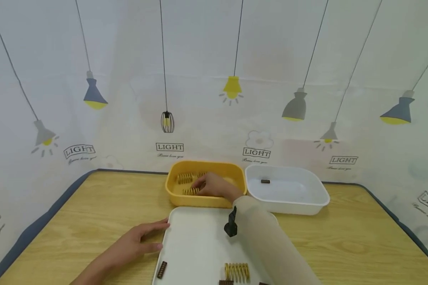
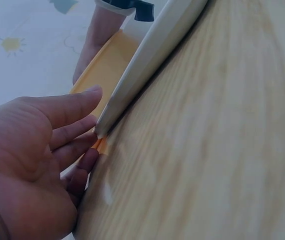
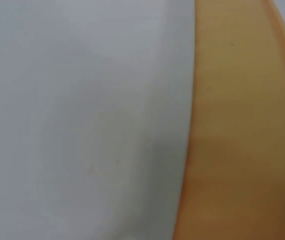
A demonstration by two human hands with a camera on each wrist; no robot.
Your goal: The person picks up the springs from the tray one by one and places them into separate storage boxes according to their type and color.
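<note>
Beige sleeve, black wrist clip

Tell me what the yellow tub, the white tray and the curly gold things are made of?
The yellow tub looks like smooth matte plastic: rounded moulded rim, even colour. The white tray seems plastic too, with a soft, slightly glossy rounded edge. The curly gold things look like metal coil springs, judging by their ribbed turns and brassy colour, though they are too small to be sure.
</note>
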